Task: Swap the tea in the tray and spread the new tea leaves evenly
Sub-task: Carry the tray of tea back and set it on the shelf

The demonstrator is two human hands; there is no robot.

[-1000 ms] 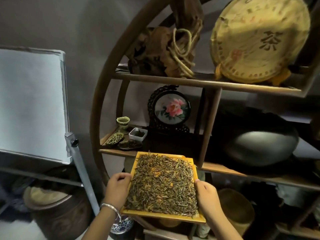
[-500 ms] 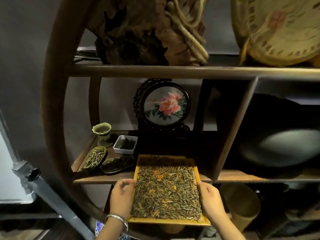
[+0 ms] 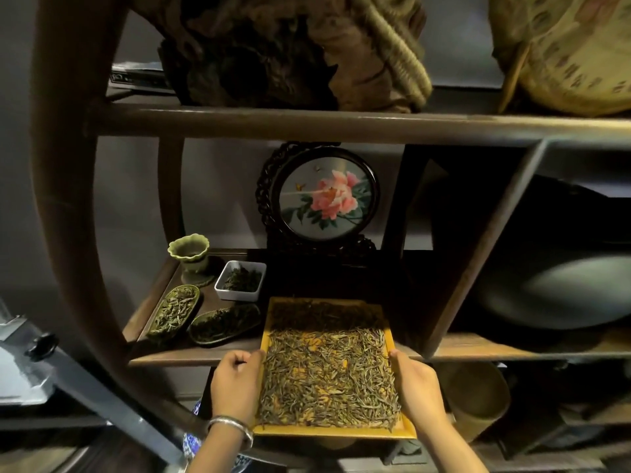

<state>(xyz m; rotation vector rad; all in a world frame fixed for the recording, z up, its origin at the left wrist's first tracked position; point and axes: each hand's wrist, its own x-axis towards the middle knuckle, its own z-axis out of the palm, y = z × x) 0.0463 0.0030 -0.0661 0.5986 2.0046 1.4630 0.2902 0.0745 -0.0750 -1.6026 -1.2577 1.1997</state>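
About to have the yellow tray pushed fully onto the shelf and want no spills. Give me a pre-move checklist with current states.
1. Left hand grips tray edge: ok.
2. Right hand holds opposite edge: ok.
3. Tea leaves cover the tray, few bare patches: ok.
4. Tray's far end over the shelf: ok.
5. Clear of dark leaf dish: ok, close.
6. Space before framed flower panel stand: cannot tell, in shadow.

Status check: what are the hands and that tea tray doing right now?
Left hand and right hand grip yellow tray sides. Tea leaves spread across it. Far end over shelf. Flower screen stands behind.
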